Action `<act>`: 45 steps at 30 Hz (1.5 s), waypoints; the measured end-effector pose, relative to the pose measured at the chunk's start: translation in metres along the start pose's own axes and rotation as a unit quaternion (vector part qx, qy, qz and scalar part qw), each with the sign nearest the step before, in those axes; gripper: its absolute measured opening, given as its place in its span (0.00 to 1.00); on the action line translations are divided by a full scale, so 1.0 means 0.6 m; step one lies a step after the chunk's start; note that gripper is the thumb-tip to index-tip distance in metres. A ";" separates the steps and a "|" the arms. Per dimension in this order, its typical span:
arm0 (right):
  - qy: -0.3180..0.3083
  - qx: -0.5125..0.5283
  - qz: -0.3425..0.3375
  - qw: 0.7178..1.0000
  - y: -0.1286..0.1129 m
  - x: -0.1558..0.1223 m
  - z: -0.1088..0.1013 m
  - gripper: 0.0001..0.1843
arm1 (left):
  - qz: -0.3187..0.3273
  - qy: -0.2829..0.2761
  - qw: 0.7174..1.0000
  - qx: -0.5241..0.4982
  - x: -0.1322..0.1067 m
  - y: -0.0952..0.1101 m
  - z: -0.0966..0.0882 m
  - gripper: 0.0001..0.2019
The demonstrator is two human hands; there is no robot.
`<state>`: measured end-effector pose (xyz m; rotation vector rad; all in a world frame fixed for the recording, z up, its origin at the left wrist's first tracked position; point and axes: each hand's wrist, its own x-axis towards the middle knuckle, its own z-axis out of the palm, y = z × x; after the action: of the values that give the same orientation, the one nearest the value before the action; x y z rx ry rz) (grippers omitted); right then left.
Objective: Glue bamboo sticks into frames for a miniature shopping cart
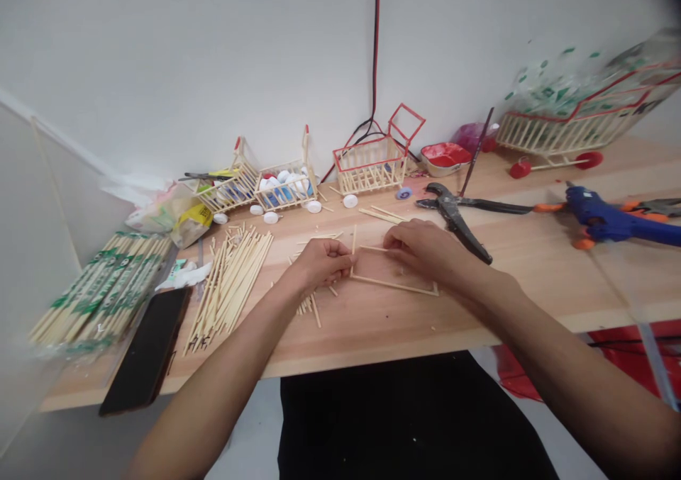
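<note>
On the wooden table lies a frame of thin wooden sticks (394, 285), partly covered by my right hand. The fingers of my left hand (324, 261) are closed on the frame's left corner, where an upright stick (354, 239) meets it. My right hand (412, 244) is closed at the frame's far stick (372, 249); its fingertips are partly hidden. Short cut sticks (315, 310) lie beside and under my left wrist. A loose pile of long sticks (234, 274) spreads out to the left.
Small stick carts (369, 168) stand along the wall, with a bigger cart (553, 136) at right. Pliers (457, 218) and a blue glue gun (601, 214) lie right of my hands. A red-paint dish (445, 157) sits behind. Packaged sticks (101, 288) and a black phone (146, 352) are left.
</note>
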<state>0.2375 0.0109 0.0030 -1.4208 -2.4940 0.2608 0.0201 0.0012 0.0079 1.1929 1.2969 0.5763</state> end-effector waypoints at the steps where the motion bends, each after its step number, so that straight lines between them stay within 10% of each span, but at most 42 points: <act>1: 0.011 0.006 -0.005 1.000 0.004 0.000 0.001 0.06 | 0.001 0.000 1.000 -0.006 0.000 0.000 0.000 0.08; 45: 0.048 0.028 -0.055 0.997 -0.015 -0.013 -0.010 0.04 | 0.005 -0.007 0.998 -0.070 -0.007 -0.001 -0.003 0.05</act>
<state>0.2357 -0.0004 0.0100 -1.2386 -2.4575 0.2329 0.0171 -0.0023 0.0091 1.0861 1.2192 0.6537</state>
